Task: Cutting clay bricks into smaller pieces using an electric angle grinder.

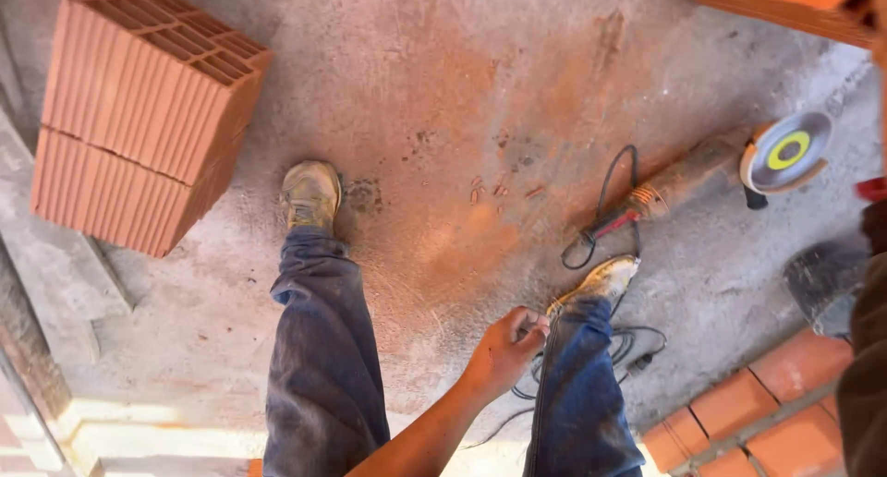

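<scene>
**Stock of a dusty concrete floor, seen from standing height**

- Hollow clay blocks (139, 117): two, stacked, far left.
- Hand (504, 352): a single one, side uncertain; arm rises from bottom centre, fingers curled loosely against the trouser leg (577, 394), holding nothing visible.
- Black cable (605, 214): loops by the boot; step clear, judging by the tangle.
- Angle grinder (730, 168): lying disc-up, right.
- Brick course (767, 403): lower right.

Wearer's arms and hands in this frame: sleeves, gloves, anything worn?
Only one hand and its forearm show, coming up from the bottom edge. Which hand it is cannot be told. It is bare: no glove, and no sleeve, watch or ring in view. The other hand is out of frame.
</scene>
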